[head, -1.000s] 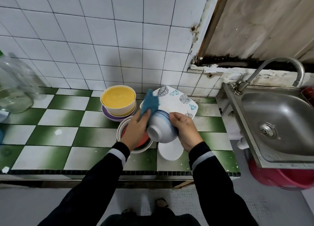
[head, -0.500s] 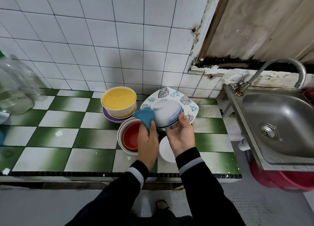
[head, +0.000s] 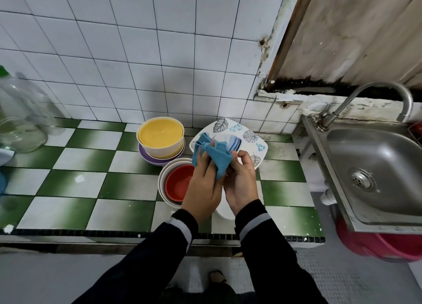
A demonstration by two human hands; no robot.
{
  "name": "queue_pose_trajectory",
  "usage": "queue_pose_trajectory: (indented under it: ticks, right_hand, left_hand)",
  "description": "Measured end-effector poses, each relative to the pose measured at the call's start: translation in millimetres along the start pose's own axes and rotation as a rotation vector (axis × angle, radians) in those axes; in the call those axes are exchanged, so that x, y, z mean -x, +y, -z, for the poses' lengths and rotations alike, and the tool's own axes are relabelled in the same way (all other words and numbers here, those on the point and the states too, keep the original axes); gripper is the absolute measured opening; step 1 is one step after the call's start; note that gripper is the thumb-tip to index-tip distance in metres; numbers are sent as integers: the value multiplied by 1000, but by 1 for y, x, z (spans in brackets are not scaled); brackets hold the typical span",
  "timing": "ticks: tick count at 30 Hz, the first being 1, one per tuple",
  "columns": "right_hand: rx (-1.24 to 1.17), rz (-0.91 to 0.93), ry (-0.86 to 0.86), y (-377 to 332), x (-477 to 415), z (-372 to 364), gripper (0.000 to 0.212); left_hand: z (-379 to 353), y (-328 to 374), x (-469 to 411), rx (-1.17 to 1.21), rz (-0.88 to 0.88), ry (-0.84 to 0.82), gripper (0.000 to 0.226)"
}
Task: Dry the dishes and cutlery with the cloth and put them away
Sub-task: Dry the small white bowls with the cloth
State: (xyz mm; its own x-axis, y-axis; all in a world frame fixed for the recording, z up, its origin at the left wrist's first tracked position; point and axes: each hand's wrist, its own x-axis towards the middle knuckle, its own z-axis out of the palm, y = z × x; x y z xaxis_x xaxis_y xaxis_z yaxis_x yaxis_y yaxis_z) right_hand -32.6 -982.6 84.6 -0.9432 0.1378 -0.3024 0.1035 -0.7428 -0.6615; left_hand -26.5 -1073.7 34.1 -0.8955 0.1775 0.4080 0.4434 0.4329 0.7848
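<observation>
Centrally, both hands (head: pixel 219 180) bunch cloth (head: pixel 213 154) near plate (head: pixel 258 143).

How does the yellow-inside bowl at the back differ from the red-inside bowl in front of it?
The yellow-lined bowl sits in full view, while the red-lined bowl is partly hidden behind the left hand. The yellow-lined bowl stands on a purple bowl nearer the wall; the red-lined bowl nests inside a white one nearer the counter edge. Both are upright, empty and on the green-and-white checked counter.
</observation>
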Motion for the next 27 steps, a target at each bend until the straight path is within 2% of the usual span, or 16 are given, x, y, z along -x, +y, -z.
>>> queue_pose_trajectory:
  ticks: [3, 6, 9, 12, 14, 16, 21, 22, 24, 27]
  right_hand:
    - [126, -24, -13, 1, 1, 2, 17]
    - [403, -1, -70, -1, -3, 10, 14]
    - [668, 8, -196, -7, -6, 16, 12]
    - [833, 4, -268, -16, -6, 21, 19]
    - [772, -15, -293, -22, -7, 26, 17]
    - [603, -62, -305, -27, -8, 30, 10]
    - [149, -182, -147, -22, -11, 30, 11]
    - [59, -201, -110, -19, -10, 28, 14]
    - [-79, -223, -52, -16, -9, 25, 35]
    - [-128, -189, 20, -10, -6, 15, 30]
  left_hand:
    - [4, -5, -5, -100, -25, -27, 53]
    - [10, -11, -11, -102, 10, -54, 52]
    - [21, -10, -20, 32, 113, -33, 38]
    - [33, -7, -30, 288, 326, -1, 17]
    - [39, -14, -32, 482, 507, 26, 20]
    - [41, -18, -31, 631, 619, 56, 26]
    - [35, -13, -26, 907, 751, 162, 30]
    - [34, -14, -25, 901, 757, 190, 31]
    - [32, -18, -25, 831, 736, 255, 35]
    - [31, -11, -25, 657, 696, 441, 32]
